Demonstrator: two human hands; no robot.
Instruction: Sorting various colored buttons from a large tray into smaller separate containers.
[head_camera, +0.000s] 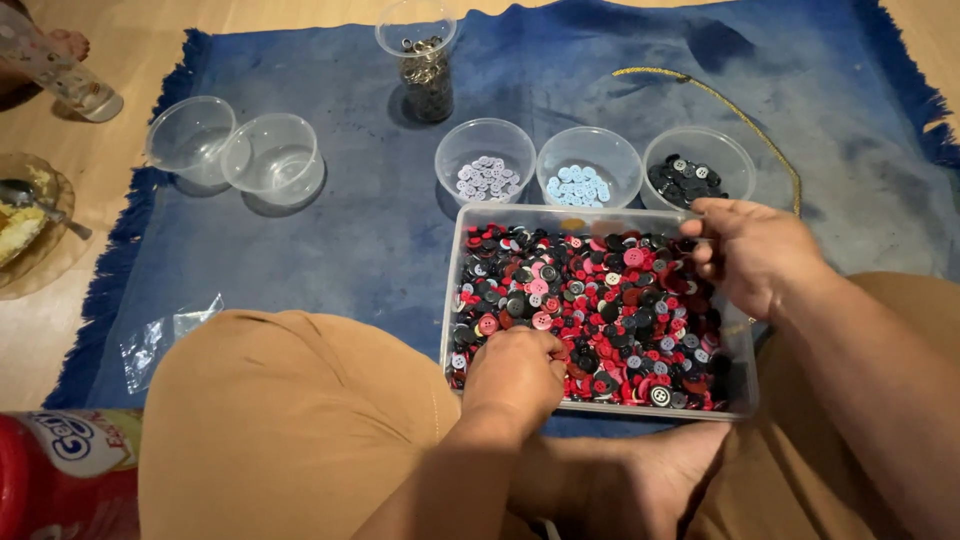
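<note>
Left hand (515, 370) digs in tray (455, 290) of mixed buttons (600, 310), fingers curled, grip hidden; right hand (750, 255) fingers pinched narrow near black-button cup (698, 170), contents unclear; sorted cups far side

Counts on the blue cloth

One clear tray (460, 300) of mixed buttons; three small tubs with sorted buttons: lilac (485, 160), pale blue (588, 165), black (697, 168). Two empty tubs (190, 135) (273, 155) sit at the left. One tall cup (418, 60) holds metal rings. Two hands: left (515, 372), right (750, 250). One cord (740, 115).
</note>
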